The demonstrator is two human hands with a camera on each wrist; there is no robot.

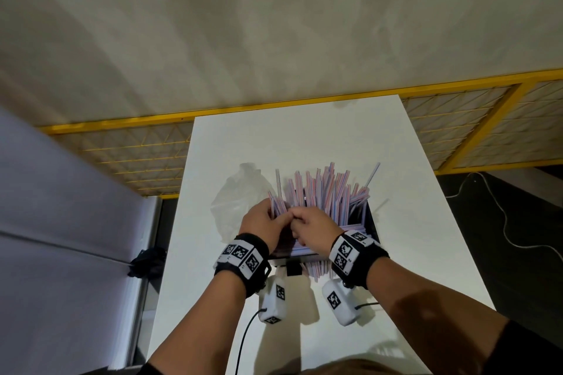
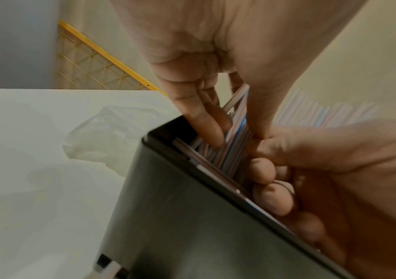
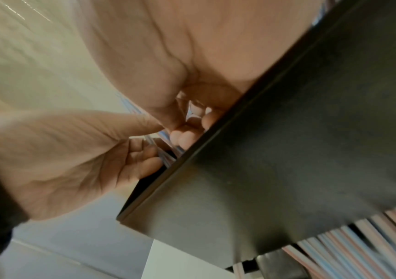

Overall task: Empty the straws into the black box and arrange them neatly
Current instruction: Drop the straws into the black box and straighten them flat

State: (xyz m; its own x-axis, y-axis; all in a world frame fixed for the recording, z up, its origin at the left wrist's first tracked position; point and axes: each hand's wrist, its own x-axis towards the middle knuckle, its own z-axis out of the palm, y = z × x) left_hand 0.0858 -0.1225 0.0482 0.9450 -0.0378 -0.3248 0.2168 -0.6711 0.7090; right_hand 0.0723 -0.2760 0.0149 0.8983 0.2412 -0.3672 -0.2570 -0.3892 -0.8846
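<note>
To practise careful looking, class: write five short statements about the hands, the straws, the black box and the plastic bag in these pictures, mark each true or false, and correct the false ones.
1. Both hands are in the straws at the left end of the black box. True.
2. The clear plastic bag lies to the right of the box. False: it lies on the white table to the left of the box.
3. Every straw lies flat inside the box. False: many jut past the far rim, and some poke out at the near side.
4. The left hand and the right hand touch. True.
5. The straws are plain green. False: they are striped red, blue and white.
</note>
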